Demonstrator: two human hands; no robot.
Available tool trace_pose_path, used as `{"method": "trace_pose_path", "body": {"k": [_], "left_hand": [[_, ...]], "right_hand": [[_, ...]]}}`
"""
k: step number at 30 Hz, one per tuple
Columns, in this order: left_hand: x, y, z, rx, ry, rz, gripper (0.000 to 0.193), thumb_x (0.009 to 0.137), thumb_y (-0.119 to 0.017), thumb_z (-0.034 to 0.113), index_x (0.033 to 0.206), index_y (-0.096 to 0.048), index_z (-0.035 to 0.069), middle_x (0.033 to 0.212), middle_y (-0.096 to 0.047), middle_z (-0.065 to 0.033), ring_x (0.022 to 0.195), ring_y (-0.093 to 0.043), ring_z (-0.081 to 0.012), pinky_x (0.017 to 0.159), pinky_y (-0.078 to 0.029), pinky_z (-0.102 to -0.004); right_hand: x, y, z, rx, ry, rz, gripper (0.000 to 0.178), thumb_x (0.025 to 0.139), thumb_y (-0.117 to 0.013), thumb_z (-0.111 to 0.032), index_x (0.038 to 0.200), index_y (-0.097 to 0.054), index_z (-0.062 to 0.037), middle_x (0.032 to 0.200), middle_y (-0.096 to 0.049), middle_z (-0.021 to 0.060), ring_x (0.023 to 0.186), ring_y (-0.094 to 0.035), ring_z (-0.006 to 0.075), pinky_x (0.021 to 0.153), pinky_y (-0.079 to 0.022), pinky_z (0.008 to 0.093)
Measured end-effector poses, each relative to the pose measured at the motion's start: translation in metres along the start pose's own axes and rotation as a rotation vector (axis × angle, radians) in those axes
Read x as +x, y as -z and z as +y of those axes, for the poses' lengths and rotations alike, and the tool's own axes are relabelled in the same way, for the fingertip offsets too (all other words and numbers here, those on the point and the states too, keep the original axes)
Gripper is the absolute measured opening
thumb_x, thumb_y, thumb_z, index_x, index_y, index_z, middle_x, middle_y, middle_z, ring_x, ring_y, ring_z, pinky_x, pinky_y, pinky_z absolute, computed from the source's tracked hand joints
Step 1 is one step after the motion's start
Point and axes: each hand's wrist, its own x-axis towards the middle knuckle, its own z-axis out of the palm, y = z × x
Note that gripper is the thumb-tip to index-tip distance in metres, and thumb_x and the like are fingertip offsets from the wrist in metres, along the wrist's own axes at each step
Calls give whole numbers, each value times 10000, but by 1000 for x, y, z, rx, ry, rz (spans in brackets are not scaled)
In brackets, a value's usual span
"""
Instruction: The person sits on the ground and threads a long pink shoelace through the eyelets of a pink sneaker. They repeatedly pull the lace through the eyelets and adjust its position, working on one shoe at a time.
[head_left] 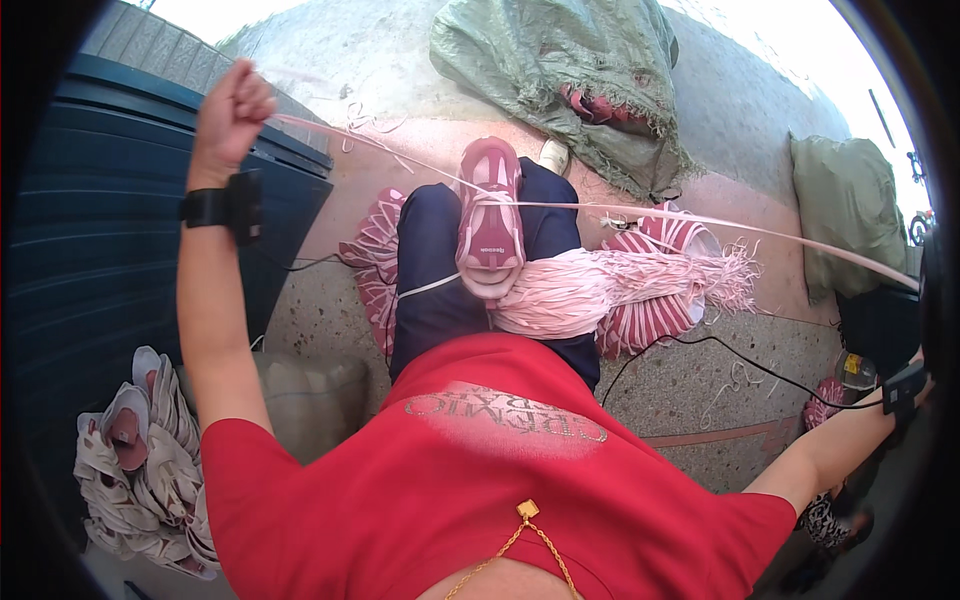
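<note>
A pink and maroon shoe upper (491, 230) rests on my lap between my thighs, its rounded toe end facing away from me. A pale pink shoelace (660, 212) runs through it and stretches out taut to both sides. My left hand (237, 105) is raised at the far left, fingers closed on one end of the lace. On the right, the lace reaches the dark rim of the picture; my right forearm extends that way, and the hand itself is cut off there. A thick bundle of pink laces (560, 295) lies across my right thigh.
Pink striped shoe uppers (650, 318) lie beside both legs. A green woven sack (560, 70) stands ahead, another sack (845, 210) at right. Pale shoe uppers (145, 460) are piled at lower left, near a dark blue metal panel (100, 230). A black cable (720, 345) runs to my right wrist.
</note>
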Motion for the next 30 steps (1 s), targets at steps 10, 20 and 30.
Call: {"method": "trace_pose_path", "body": {"k": [10, 20, 30], "left_hand": [[-50, 177, 23, -20, 116, 489, 147, 921, -553, 108, 787, -496, 89, 589, -423, 25, 500, -412, -86, 522, -350, -260], [-46, -48, -242, 275, 682, -116, 215, 930, -565, 258, 891, -610, 52, 709, -549, 16, 588, -496, -82, 585, -430, -248], [-62, -54, -252, 1269, 34, -158, 251, 879, -571, 217, 870, -664, -16, 751, -644, -167, 696, -636, -219, 644, -473, -323]], "right_hand": [[-74, -61, 421, -1080, -292, -386, 235, 912, -563, -184, 1070, -603, -14, 768, -573, -10, 663, -489, 48, 588, -401, 190], [-236, -105, 626, -1369, 282, -1050, 114, 807, -558, -127, 777, -634, -47, 1099, -616, 129, 1095, -526, 289, 882, -394, 426], [-253, -122, 642, -1645, 424, -934, 123, 806, -566, -164, 832, -676, -114, 987, -613, 27, 1045, -496, 217, 816, -348, 386]]}}
